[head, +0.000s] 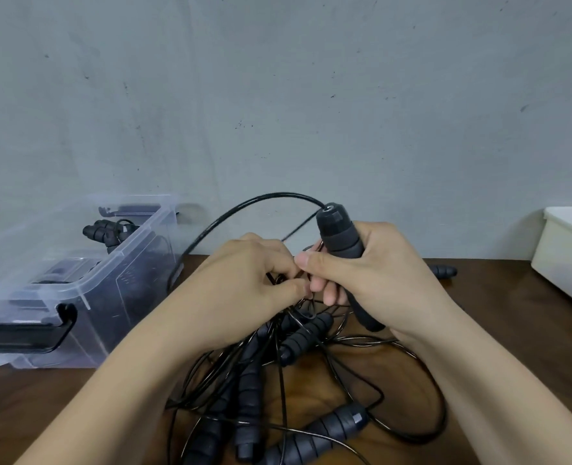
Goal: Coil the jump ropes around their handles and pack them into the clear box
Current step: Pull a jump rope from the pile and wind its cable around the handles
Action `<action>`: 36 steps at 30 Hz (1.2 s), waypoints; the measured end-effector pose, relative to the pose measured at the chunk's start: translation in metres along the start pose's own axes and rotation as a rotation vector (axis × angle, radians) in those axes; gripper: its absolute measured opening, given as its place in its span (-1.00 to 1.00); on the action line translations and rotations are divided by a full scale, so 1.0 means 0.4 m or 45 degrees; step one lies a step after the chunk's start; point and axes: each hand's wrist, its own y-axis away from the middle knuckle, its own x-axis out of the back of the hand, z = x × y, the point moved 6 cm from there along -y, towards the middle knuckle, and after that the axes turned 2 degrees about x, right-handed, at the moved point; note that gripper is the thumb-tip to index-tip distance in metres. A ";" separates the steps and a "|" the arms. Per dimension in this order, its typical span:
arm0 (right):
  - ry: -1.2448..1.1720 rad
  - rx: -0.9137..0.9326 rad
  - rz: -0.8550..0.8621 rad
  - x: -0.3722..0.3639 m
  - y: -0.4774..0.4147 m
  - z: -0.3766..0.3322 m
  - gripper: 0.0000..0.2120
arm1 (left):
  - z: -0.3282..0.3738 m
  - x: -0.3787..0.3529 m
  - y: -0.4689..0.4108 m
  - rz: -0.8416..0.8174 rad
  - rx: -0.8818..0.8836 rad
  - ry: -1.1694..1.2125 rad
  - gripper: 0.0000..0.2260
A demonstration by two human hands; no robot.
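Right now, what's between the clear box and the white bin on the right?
In the head view: the left hand pinches a cord, the right hand grips a handle, above a tangle of jump ropes on the table.

My left hand (244, 280) and right hand (378, 273) are both bare. Forearms bare behind each wrist to frame edge. Nails short, plain.

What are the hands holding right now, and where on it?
The right hand grips a jump rope handle around its foam middle; the left hand pinches black cord beside it.
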 end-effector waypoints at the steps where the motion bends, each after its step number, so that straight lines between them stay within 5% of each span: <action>1: -0.019 0.001 0.017 0.007 0.001 -0.004 -0.85 | 0.003 -0.001 0.000 0.001 0.008 -0.010 -0.83; 10: -0.396 0.097 0.597 0.278 0.004 -0.053 -0.84 | -0.052 0.008 0.003 -0.139 0.180 -0.120 -0.80; 18: -0.438 -0.207 0.187 0.108 -0.032 0.036 -0.68 | -0.036 0.023 -0.002 0.069 0.105 -0.078 -0.69; 23: -0.370 -0.201 -0.040 -0.022 -0.016 0.055 -0.84 | -0.016 0.011 0.001 0.065 0.064 -0.093 -0.72; 33: -0.283 -0.064 0.082 -0.018 -0.002 0.025 -0.89 | -0.014 0.003 -0.004 0.070 0.054 -0.038 -0.79; 36: -0.413 -0.041 0.263 0.050 -0.006 -0.004 -0.92 | -0.045 0.000 -0.005 -0.002 0.118 -0.110 -0.90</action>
